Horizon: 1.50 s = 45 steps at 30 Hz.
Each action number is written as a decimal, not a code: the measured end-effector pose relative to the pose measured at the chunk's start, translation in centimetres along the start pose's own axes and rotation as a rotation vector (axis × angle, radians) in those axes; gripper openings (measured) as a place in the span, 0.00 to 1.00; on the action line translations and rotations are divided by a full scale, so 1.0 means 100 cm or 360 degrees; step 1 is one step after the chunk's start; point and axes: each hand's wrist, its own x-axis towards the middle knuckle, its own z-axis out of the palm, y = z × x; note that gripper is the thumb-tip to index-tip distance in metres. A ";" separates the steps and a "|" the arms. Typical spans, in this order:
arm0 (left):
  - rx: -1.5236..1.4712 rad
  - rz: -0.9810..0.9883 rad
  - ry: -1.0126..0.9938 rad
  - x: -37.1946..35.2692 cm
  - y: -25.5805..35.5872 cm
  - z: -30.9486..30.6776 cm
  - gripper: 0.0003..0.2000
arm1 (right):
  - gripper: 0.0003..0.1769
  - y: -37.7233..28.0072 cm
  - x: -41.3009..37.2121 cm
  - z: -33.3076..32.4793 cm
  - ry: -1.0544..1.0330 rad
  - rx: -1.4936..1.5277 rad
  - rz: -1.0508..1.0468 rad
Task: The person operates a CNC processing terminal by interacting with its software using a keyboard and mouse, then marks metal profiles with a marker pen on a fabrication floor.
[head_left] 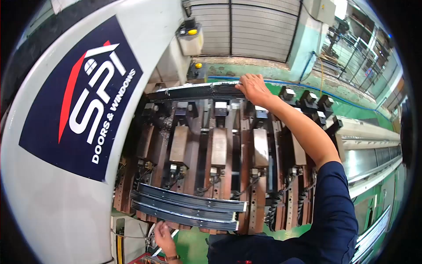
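Observation:
At the back of the machine bed, my right hand (255, 89) has its fingers closed over the right end of a long dark metal profile (200, 91). That profile lies crosswise behind the row of clamps (220, 110), and chips cling to its light upper edge. Down at the front, my left hand (164, 240) hangs just below a group of dark window-frame profiles (189, 207). Its fingers are loosely bent and slightly apart, with nothing visible in them. Several of these profiles lie side by side across the front of the bed.
Metal blocks (219, 147) and coiled cables (270, 215) sit on the brown bed rails (258, 198). A large white machine cover (57, 193) with a dark sign bounds the left side. A long pale beam (373, 145) extends right. Behind stand a mesh fence (259, 31) and a plastic container (191, 42).

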 end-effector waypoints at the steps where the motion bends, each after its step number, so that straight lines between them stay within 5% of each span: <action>1: -0.0177 0.0065 -0.0036 0.001 0.034 0.026 0.14 | 0.18 0.010 -0.022 -0.023 -0.0041 0.0020 0.0049; 5: -0.0809 0.0101 -0.0535 -0.010 0.149 0.137 0.19 | 0.20 0.040 -0.119 -0.115 -0.0224 0.0169 0.0350; 10: -0.1533 -0.0093 -0.1422 -0.040 0.224 0.261 0.31 | 0.24 0.044 -0.247 -0.224 -0.0389 0.0670 0.0696; 15: -0.2160 -0.0297 -0.1719 -0.077 0.263 0.327 0.24 | 0.27 0.036 -0.340 -0.303 -0.0782 0.0953 0.1027; 19: -0.1791 -0.0312 -0.1582 -0.129 0.267 0.328 0.22 | 0.30 0.048 -0.387 -0.325 -0.1060 0.1149 0.1210; 24: -0.1691 -0.0276 -0.1487 -0.164 0.273 0.319 0.20 | 0.30 0.056 -0.423 -0.325 -0.0939 0.1222 0.1215; 45: -0.1546 -0.0225 -0.1294 -0.184 0.280 0.300 0.18 | 0.24 0.066 -0.423 -0.324 -0.0973 0.1240 0.1153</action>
